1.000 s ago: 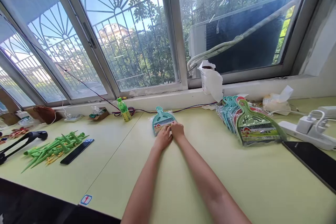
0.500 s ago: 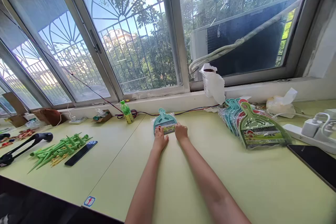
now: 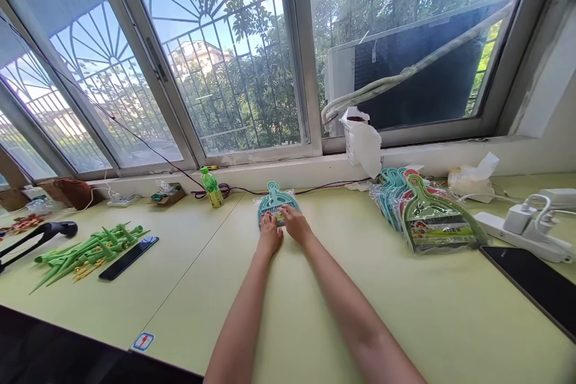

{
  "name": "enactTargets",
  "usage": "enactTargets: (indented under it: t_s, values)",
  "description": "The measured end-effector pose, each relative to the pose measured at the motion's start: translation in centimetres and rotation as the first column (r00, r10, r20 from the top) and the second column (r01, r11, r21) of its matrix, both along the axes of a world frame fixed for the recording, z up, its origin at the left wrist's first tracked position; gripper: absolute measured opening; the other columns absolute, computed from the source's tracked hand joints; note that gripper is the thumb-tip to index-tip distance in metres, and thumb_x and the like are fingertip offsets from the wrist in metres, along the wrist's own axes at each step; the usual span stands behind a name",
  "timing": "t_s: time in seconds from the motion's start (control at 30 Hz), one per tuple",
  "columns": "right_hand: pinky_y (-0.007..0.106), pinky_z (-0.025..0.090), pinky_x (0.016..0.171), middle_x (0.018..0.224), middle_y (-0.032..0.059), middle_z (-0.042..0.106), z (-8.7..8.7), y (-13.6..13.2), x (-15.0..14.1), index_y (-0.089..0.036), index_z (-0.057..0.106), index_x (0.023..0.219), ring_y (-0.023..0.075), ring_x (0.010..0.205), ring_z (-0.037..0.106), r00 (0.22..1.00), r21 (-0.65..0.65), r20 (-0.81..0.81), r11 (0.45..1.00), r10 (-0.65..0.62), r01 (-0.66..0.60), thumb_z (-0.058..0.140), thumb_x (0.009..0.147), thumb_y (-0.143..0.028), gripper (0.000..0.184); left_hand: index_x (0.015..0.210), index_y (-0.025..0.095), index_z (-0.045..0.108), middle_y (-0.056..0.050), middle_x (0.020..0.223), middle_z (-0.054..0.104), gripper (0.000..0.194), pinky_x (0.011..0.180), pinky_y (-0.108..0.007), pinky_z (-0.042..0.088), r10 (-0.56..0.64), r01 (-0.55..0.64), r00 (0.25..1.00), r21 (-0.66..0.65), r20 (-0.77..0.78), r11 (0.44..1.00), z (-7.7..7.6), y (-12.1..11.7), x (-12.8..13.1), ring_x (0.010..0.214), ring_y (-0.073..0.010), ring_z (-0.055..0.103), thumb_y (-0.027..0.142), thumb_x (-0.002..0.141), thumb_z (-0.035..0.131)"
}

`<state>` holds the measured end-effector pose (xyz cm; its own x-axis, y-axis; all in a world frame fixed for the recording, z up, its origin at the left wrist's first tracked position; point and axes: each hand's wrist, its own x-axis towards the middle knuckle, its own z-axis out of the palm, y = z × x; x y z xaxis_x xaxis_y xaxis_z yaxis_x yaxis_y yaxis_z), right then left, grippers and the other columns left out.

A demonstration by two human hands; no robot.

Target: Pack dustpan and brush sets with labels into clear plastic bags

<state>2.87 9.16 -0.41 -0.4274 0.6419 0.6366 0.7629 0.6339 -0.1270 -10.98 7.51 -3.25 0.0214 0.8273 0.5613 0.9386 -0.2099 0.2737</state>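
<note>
A teal dustpan-and-brush set (image 3: 273, 197) in clear plastic wrap lies on the table in front of me, its handle pointing toward the window. My left hand (image 3: 270, 234) rests on its lower left part, fingers laid forward over the wrap and holding nothing. From the right, my right hand (image 3: 296, 225) reaches over the set with bent fingers touching its middle, near the dark bristles and the printed label. The two hands partly cover that label.
Right of me lies a row of wrapped dustpan sets, a green one (image 3: 438, 222) in front. A tablet (image 3: 531, 288) and a power strip (image 3: 517, 231) are beyond it. Leftward are a green bottle (image 3: 212, 188), a phone (image 3: 129, 258) and green pointed pieces (image 3: 90, 250).
My right hand has left the set's right edge, moved leftward onto its middle, and its fist has loosened. My left hand stays on the set. The view has shifted slightly.
</note>
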Motion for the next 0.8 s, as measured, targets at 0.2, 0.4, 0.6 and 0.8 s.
enactTargets:
  t_s: [0.2, 0.4, 0.6, 0.8]
  values:
    - [0.027, 0.044, 0.083, 0.108, 0.0100, 0.066, -0.6, 0.5, -0.7, -0.015, 0.058, 0.117, 0.0190, 0.095, 0.061, 0.998, -0.156, 0.044, 0.987, -0.038, 0.044, 0.040, 0.088, -0.006, 0.035, 0.106, 0.019, 0.052, -0.013, 0.122, 0.047, 0.029, 0.104, -0.049, 0.036, 0.038, -0.041, 0.999, -0.072, -0.037, 0.997, 0.5, -0.4, 0.1, 0.122, -0.0296, 0.043, 0.015, 0.078, 0.051]
    - [0.029, 0.042, 0.080, 0.106, 0.0102, 0.065, -0.9, 0.6, -0.6, -0.016, 0.059, 0.116, 0.0201, 0.093, 0.061, 0.984, -0.198, 0.001, 0.965, -0.176, 0.173, 0.037, 0.089, -0.006, 0.036, 0.106, 0.018, 0.052, -0.013, 0.121, 0.048, 0.029, 0.105, -0.046, 0.038, 0.026, -0.029, 0.999, -0.068, -0.047, 0.997, 0.8, -0.6, 0.1, 0.122, -0.0279, 0.044, 0.013, 0.078, 0.051]
    - [0.029, 0.040, 0.081, 0.108, 0.0108, 0.063, -1.1, 0.5, -0.8, -0.016, 0.059, 0.114, 0.0203, 0.093, 0.059, 0.985, -0.186, 0.038, 0.968, -0.166, 0.170, 0.037, 0.089, -0.007, 0.034, 0.114, 0.016, 0.051, -0.015, 0.131, 0.044, 0.034, 0.108, -0.043, 0.036, -0.055, 0.053, 0.998, -0.107, -0.017, 0.993, 0.9, -0.9, 0.0, 0.132, -0.0259, 0.037, 0.013, 0.081, 0.047]
    - [0.030, 0.041, 0.083, 0.112, 0.0112, 0.061, -1.2, 0.6, -0.8, -0.018, 0.059, 0.113, 0.0208, 0.099, 0.058, 0.985, -0.166, 0.055, 0.971, -0.166, 0.173, 0.037, 0.092, -0.009, 0.032, 0.127, 0.022, 0.048, -0.009, 0.149, 0.035, 0.042, 0.109, -0.041, 0.036, -0.158, 0.147, 0.986, -0.188, -0.045, 0.971, 1.4, -1.5, 0.3, 0.138, -0.0237, 0.032, 0.031, 0.086, 0.049]
